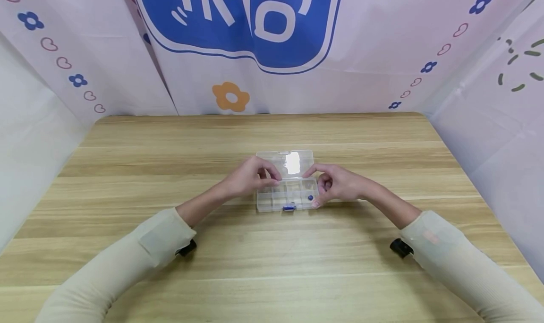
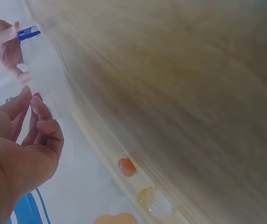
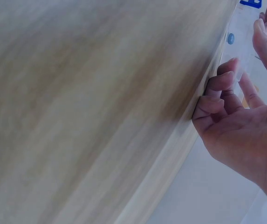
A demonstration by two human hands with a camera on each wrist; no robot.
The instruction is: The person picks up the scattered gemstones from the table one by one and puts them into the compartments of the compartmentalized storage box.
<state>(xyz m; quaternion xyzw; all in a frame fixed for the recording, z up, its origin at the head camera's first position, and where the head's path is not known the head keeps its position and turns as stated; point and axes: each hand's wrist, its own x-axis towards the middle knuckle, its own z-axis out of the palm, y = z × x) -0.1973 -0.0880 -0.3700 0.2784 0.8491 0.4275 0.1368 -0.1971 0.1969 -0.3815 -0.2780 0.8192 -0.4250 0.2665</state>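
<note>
Wooden table [image 1: 170, 247] fills the frame, hemmed on three sides by a printed pink-and-blue cloth backdrop [image 1: 238, 39]; the work sits at mid-table, squarely in front of the person, within easy reach of both arms.

Clear plastic compartment box [image 1: 287, 194] lies flat on the table, its lid [image 1: 290, 163] thrown back away from the person so the divided cells face up. Lid appears hinged along the far edge, which would explain why it rests open behind the tray rather than off to one side.

Left hand [image 1: 248, 176] is at the box's left end, fingers curled over the back rim near the hinge line, apparently steadying it. Right hand [image 1: 335, 183] brackets the right end: forefinger stretched to the lid's corner, thumb down against the tray's side, other fingers loosely bent. Whether either hand truly clamps the plastic or only touches it, I cannot tell.

Blue latch [image 1: 289, 208] sits mid-front on the near wall, unfastened. A small blue bead [image 1: 310, 198] lies in the rightmost front cell, just beside the right thumb.
</note>
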